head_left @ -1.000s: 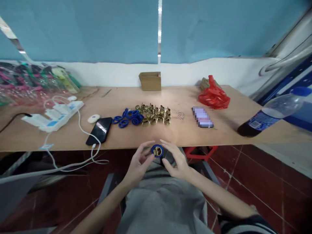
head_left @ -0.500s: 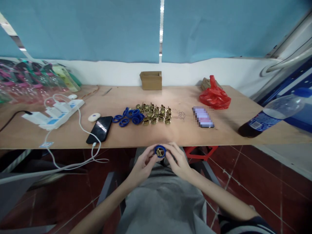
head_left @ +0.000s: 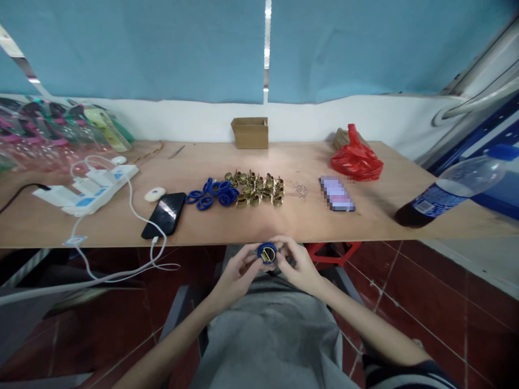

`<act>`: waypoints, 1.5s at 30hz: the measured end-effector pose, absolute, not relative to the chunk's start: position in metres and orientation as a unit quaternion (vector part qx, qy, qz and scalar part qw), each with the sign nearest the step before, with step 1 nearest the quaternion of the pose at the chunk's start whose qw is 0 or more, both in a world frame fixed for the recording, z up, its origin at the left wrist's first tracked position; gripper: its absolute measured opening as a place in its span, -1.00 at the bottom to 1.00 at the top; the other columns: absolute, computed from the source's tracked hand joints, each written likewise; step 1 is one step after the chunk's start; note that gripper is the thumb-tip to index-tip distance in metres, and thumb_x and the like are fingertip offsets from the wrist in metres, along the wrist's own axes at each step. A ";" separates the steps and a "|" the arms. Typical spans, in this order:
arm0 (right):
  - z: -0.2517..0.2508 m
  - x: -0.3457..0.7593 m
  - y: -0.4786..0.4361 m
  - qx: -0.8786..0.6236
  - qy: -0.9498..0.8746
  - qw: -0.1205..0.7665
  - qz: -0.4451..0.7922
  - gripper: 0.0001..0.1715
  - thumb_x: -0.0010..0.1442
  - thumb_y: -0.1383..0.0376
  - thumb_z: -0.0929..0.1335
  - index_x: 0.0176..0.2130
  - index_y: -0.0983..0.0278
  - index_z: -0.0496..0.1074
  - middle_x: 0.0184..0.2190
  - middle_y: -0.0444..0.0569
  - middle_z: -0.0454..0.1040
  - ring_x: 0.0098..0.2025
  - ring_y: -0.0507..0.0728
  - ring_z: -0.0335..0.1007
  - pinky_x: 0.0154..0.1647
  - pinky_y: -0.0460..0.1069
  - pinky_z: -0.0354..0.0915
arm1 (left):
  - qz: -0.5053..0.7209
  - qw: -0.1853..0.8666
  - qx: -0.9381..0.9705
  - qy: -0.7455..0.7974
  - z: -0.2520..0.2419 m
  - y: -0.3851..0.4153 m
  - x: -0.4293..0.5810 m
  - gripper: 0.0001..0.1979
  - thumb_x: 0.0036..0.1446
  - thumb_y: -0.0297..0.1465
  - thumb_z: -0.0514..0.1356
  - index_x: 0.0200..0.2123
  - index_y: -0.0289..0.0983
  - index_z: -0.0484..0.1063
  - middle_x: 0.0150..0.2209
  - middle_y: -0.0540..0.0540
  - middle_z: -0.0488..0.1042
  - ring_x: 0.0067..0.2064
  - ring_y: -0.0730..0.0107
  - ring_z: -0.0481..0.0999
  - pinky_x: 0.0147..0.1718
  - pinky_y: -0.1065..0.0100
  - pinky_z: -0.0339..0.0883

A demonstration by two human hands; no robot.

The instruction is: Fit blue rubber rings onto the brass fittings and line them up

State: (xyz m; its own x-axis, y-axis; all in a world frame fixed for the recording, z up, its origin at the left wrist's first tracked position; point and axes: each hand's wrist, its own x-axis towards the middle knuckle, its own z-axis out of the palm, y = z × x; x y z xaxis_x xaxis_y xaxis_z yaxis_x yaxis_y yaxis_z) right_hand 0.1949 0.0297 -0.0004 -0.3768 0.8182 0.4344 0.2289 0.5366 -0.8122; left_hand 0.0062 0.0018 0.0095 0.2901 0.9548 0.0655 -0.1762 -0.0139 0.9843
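Just off the table's front edge, above my lap, a brass fitting with a blue ring around it (head_left: 267,253) is held between both hands. My left hand (head_left: 240,268) grips its left side with thumb and fingers. From the right, my right hand (head_left: 297,265) pinches the same piece, fingers bent at its rim. Beyond them on the table lie a loose pile of blue rings (head_left: 224,196) and, touching it on the right, several brass fittings (head_left: 259,188). A small scatter of thin wire-like pieces (head_left: 300,189) lies right of the fittings.
On the wooden table (head_left: 243,227) are a black phone (head_left: 165,215), a white power strip (head_left: 99,190) with cables, a lit phone (head_left: 337,193), a red plastic bag (head_left: 357,159), a cola bottle (head_left: 450,189) and a cardboard box (head_left: 250,133). Spray bottles (head_left: 48,129) stand at far left.
The fingers of my right hand have bent more and shifted on the ringed fitting, whose face has turned slightly. My left hand keeps nearly the same grip.
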 end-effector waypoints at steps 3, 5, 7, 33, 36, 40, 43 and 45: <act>0.002 0.194 0.029 -0.342 -0.736 0.439 0.387 -0.66 0.26 0.41 0.27 0.03 0.20 0.31 -0.38 -0.17 0.38 -0.49 -0.02 0.26 -0.47 -0.13 0.25 | 0.468 0.611 0.528 0.360 0.008 0.001 0.005 -0.68 0.26 -0.29 0.23 0.03 -0.30 0.38 -0.09 -0.22 0.65 -0.12 0.23 0.68 -0.05 0.26 0.56; 0.001 0.193 0.029 -0.341 -0.723 0.442 0.407 -0.67 0.24 0.41 0.29 0.01 0.20 0.30 -0.39 -0.18 0.36 -0.50 -0.03 0.25 -0.47 -0.14 0.24 | 0.464 0.613 0.526 0.365 0.006 0.001 0.005 -0.68 0.25 -0.28 0.25 0.01 -0.30 0.39 -0.13 -0.21 0.66 -0.15 0.22 0.69 -0.07 0.25 0.56; 0.000 0.191 0.028 -0.342 -0.712 0.449 0.418 -0.68 0.22 0.41 0.29 -0.02 0.20 0.28 -0.40 -0.20 0.35 -0.52 -0.05 0.23 -0.50 -0.15 0.21 | 0.463 0.608 0.523 0.377 0.004 0.001 0.004 -0.70 0.24 -0.27 0.25 -0.03 -0.30 0.41 -0.18 -0.19 0.66 -0.18 0.21 0.69 -0.11 0.25 0.57; -0.003 0.185 0.026 -0.315 -0.679 0.474 0.464 -0.74 0.28 0.34 0.27 -0.02 0.20 0.21 -0.34 -0.14 0.38 -0.46 -0.01 0.35 -0.43 -0.12 0.33 | 0.467 0.615 0.508 0.381 0.004 -0.003 0.004 -0.68 0.19 -0.19 0.29 -0.10 -0.27 0.39 -0.19 -0.16 0.67 -0.21 0.20 0.70 -0.11 0.21 0.57; -0.002 0.187 0.028 -0.322 -0.703 0.476 0.419 -0.73 0.27 0.36 0.28 -0.01 0.21 0.24 -0.40 -0.17 0.36 -0.50 -0.02 0.25 -0.47 -0.12 0.25 | 0.456 0.602 0.521 0.397 0.007 -0.001 0.000 -0.67 0.23 -0.18 0.26 -0.05 -0.26 0.40 -0.20 -0.15 0.67 -0.22 0.20 0.70 -0.14 0.25 0.56; -0.004 0.188 0.028 -0.323 -0.727 0.468 0.386 -0.69 0.25 0.37 0.31 0.00 0.21 0.26 -0.52 -0.26 0.28 -0.54 -0.01 0.20 -0.48 -0.11 0.19 | 0.458 0.560 0.546 0.423 0.007 0.001 -0.004 -0.71 0.28 -0.16 0.19 -0.12 -0.26 0.43 -0.24 -0.12 0.66 -0.27 0.25 0.68 -0.21 0.30 0.54; -0.005 0.188 0.027 -0.338 -0.730 0.459 0.377 -0.72 0.24 0.35 0.32 -0.03 0.20 0.26 -0.56 -0.28 0.23 -0.57 -0.02 0.16 -0.52 -0.12 0.15 | 0.459 0.559 0.542 0.427 0.006 0.002 -0.004 -0.72 0.28 -0.15 0.19 -0.16 -0.25 0.42 -0.30 -0.09 0.65 -0.30 0.25 0.67 -0.24 0.30 0.53; -0.006 0.187 0.027 -0.345 -0.729 0.456 0.377 -0.74 0.25 0.34 0.31 -0.04 0.20 0.26 -0.54 -0.27 0.24 -0.58 -0.02 0.14 -0.53 -0.12 0.14 | 0.462 0.564 0.533 0.430 0.005 0.002 -0.002 -0.72 0.28 -0.14 0.19 -0.19 -0.25 0.41 -0.31 -0.08 0.64 -0.30 0.25 0.67 -0.25 0.29 0.54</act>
State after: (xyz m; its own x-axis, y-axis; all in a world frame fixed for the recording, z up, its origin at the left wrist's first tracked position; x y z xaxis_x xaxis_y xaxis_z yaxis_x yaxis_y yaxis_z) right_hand 0.1875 0.0269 -0.0056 -0.3469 0.8463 0.4042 0.1592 0.4778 -0.8639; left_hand -0.0023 0.0021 0.0052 0.2028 0.9792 0.0077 -0.0632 0.0053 0.9980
